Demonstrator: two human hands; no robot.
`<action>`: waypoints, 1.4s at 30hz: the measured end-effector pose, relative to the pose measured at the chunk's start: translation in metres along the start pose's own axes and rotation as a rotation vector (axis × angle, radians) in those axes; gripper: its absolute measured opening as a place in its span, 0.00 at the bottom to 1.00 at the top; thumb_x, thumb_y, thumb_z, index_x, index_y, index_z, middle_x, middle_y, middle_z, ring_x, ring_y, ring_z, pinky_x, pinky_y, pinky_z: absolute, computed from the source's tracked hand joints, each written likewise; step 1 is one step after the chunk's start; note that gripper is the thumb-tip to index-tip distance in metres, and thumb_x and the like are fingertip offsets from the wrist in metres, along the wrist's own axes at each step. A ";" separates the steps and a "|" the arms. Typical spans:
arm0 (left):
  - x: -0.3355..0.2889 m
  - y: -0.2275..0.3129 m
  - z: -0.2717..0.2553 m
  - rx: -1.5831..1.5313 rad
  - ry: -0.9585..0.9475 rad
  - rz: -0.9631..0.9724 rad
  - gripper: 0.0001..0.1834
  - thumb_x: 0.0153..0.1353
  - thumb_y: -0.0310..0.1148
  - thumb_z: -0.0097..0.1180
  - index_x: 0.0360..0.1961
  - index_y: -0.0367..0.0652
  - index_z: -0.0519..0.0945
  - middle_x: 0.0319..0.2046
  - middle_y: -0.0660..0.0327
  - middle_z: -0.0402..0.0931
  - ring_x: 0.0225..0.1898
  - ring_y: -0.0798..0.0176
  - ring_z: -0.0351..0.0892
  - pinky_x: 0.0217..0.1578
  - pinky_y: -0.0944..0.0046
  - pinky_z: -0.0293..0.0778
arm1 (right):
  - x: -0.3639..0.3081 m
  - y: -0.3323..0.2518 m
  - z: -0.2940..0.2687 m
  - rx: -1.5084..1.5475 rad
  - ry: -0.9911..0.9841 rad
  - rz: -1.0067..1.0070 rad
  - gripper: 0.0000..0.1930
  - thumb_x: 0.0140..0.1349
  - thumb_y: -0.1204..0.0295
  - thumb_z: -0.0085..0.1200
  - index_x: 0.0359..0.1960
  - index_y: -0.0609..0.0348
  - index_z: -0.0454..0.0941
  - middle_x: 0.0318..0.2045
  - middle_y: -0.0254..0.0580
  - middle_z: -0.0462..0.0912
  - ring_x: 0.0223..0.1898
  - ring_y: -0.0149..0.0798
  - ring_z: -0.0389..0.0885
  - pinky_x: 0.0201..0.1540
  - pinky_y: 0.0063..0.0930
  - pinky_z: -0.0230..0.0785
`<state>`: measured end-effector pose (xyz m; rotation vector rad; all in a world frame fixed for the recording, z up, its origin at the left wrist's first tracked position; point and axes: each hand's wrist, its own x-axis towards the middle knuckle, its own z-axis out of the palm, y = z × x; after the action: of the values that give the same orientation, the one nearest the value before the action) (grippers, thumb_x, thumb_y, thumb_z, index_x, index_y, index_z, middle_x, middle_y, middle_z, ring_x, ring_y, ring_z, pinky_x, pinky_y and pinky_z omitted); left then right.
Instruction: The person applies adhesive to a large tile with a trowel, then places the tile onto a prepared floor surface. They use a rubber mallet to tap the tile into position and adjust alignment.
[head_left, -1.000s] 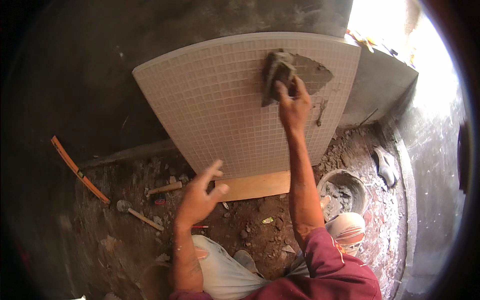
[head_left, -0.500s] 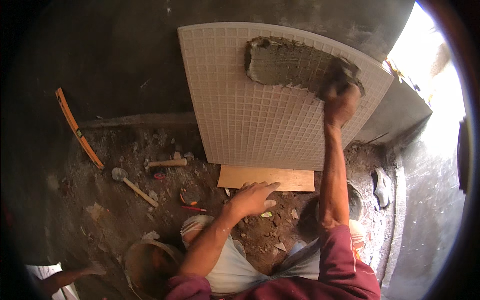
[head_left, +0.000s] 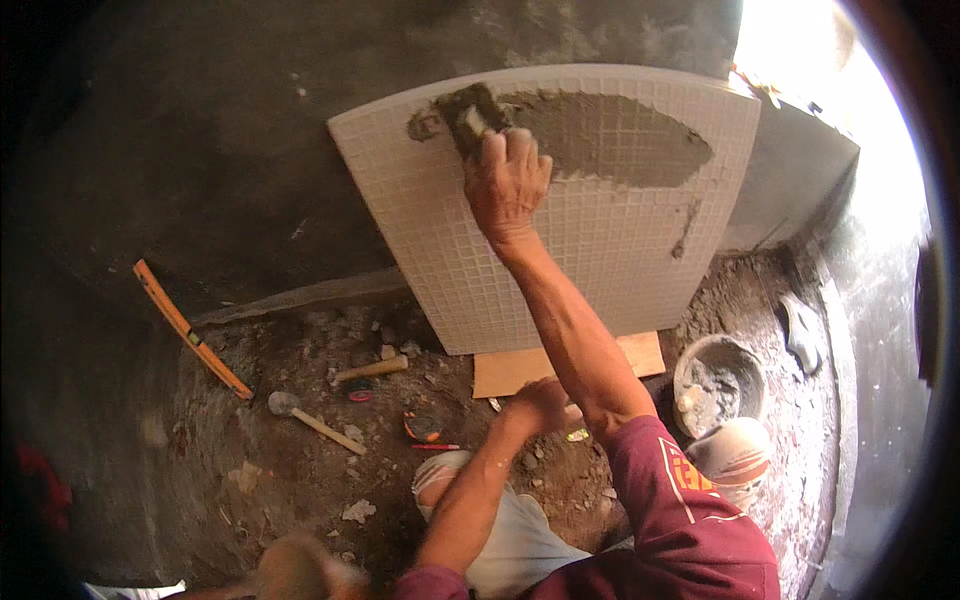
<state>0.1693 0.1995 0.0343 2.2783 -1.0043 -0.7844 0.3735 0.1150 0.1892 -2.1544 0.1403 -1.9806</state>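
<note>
My right hand (head_left: 508, 185) is closed around the handle of a trowel (head_left: 470, 118), its blade dark with mortar. The blade presses on the upper left of a large white tile (head_left: 560, 260), which leans against the wall with its gridded back facing me. A wide smear of grey mortar (head_left: 620, 140) spreads from the trowel to the right, and a small streak marks the tile lower down. My left hand (head_left: 540, 405) hovers low, in front of the wooden board (head_left: 505, 373) under the tile. It is blurred and partly behind my right forearm, so its fingers are unclear.
A bucket of mortar (head_left: 720, 385) stands by my right knee. Left on the rubble floor lie a mallet (head_left: 318, 425), a wooden-handled tool (head_left: 372, 369), a tape measure (head_left: 420, 428) and a red pencil (head_left: 436, 447). An orange spirit level (head_left: 190, 330) leans on the wall. Another person's blurred arm (head_left: 345, 580) shows lower left.
My right hand has swept the trowel leftward across the tile's top, and the mortar lies smoother. My left hand has shifted slightly right and down. The view has moved, revealing the mortar bucket.
</note>
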 end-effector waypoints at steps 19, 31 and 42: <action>-0.004 0.065 -0.038 0.022 -0.139 -0.160 0.35 0.67 0.43 0.60 0.73 0.45 0.66 0.69 0.47 0.69 0.69 0.43 0.68 0.69 0.49 0.63 | 0.033 0.248 -0.106 0.086 0.038 0.571 0.13 0.59 0.68 0.65 0.41 0.60 0.77 0.35 0.51 0.80 0.37 0.53 0.81 0.42 0.45 0.73; 0.054 0.038 0.000 0.063 -0.242 -0.148 0.35 0.67 0.43 0.61 0.73 0.44 0.67 0.66 0.47 0.72 0.66 0.44 0.72 0.67 0.50 0.67 | 0.031 0.299 -0.143 0.368 0.016 0.939 0.16 0.68 0.72 0.62 0.54 0.66 0.81 0.44 0.44 0.87 0.44 0.36 0.84 0.48 0.30 0.76; 0.097 0.044 0.021 0.133 -0.256 -0.056 0.36 0.66 0.46 0.60 0.72 0.43 0.68 0.69 0.47 0.69 0.71 0.44 0.66 0.69 0.51 0.63 | 0.080 0.307 -0.140 0.134 0.095 0.601 0.18 0.61 0.67 0.67 0.48 0.66 0.82 0.40 0.51 0.87 0.39 0.45 0.87 0.45 0.37 0.77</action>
<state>0.1883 0.0934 0.0200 2.3692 -1.1395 -1.0843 0.2640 -0.2138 0.2101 -1.6703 0.5763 -1.6775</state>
